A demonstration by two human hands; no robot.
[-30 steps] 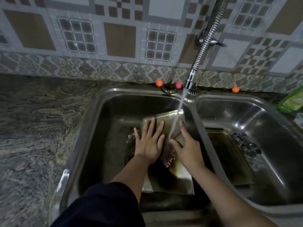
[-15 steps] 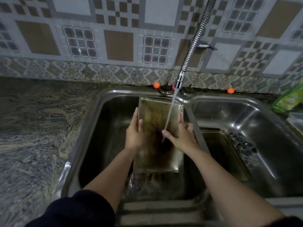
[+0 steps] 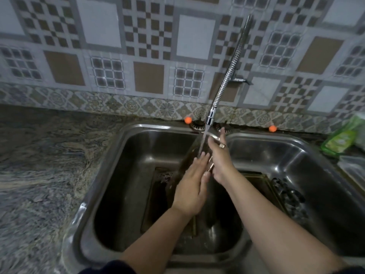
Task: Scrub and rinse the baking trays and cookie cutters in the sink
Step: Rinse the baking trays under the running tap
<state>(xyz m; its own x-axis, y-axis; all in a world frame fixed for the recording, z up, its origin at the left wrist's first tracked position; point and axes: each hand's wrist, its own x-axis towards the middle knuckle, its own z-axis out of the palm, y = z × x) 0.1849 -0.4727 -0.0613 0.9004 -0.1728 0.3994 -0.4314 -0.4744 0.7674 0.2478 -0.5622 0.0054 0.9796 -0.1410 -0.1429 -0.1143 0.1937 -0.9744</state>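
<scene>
Steel on every side: we are holding a baking tray (image 3: 185,161) on edge in the left basin of the double sink (image 3: 110,175), tilted up toward the faucet (image 3: 227,76) so the water stream (image 3: 202,143) is running down its stained face, presumably to sheet the loosened grime off. Our right hand (image 3: 220,161) is gripping the tray's right edge, fingers wrapped round its upper corner near the spout, apparently keeping it steady. Our left hand (image 3: 192,190) is lying flat against the tray's face with fingers straight, pressing rather than grasping, probably rubbing as the water passes. We are seeing another tray (image 3: 156,194) lying flat on the floor of the same basin below. In the right basin a second flat tray (image 3: 262,180) is waiting, with what look like cookie cutters (image 3: 290,196) heaped on its right; blur keeps us from telling their shapes. A green packet (image 3: 341,139) is sitting at the counter's far right.
</scene>
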